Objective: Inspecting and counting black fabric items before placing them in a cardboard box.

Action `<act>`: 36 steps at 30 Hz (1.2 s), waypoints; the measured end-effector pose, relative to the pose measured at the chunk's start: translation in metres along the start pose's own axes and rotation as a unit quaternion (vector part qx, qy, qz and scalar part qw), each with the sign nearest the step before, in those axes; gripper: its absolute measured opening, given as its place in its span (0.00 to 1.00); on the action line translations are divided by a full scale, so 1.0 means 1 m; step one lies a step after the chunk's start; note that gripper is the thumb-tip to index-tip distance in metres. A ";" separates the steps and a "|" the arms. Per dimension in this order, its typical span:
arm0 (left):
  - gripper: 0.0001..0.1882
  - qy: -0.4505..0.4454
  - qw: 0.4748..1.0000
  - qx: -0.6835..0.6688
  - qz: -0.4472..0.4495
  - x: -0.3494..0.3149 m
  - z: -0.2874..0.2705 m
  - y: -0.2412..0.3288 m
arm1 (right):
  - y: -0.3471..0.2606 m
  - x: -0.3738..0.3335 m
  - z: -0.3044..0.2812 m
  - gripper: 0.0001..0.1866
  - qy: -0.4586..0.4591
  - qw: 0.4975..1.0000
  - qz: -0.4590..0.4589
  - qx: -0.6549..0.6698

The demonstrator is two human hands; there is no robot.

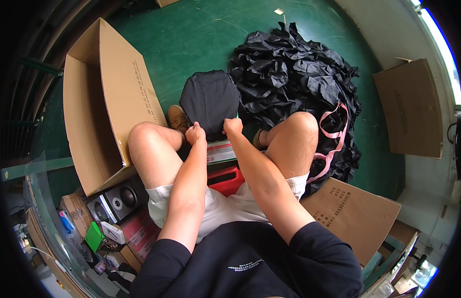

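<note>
Black fabric piece (210, 102) hangs straight ahead of me, between my knees over the green floor (190, 39); my left hand (195, 134) and right hand (233, 126) each pinch its near edge, equally close, the black fabric pile (295, 74) lying rightward.

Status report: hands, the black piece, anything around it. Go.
Left hand and right hand both pinching near edge of black fabric piece. Piece spread flat over green floor. Black fabric pile at right, open cardboard box at left.
</note>
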State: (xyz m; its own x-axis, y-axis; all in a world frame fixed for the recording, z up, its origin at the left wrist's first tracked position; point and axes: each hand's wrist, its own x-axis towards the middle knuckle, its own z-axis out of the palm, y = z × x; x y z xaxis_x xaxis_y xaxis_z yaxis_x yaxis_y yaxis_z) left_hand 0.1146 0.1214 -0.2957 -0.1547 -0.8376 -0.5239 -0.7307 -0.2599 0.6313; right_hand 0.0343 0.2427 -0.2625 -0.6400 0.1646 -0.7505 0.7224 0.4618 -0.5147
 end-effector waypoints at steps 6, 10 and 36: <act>0.22 0.016 0.971 0.210 0.113 -0.006 -0.026 0.004 | -0.023 -0.040 -0.028 0.15 -0.019 0.910 -0.142 -0.390; 0.20 0.018 0.946 0.288 0.150 -0.022 -0.039 0.020 | -0.098 -0.049 -0.083 0.17 -0.052 0.896 -0.195 -0.396; 0.13 -0.022 0.710 0.591 0.383 -0.067 -0.029 0.053 | 0.157 0.077 -0.284 0.16 0.137 0.985 0.097 0.036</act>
State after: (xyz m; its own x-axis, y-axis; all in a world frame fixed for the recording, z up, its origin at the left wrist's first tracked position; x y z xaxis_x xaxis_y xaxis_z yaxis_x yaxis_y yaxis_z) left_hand 0.1060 0.1497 -0.2107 -0.8087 -0.4939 -0.3194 -0.4649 0.8694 -0.1672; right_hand 0.0241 0.5755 -0.2828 -0.5275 0.4770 -0.7030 0.8485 0.3365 -0.4084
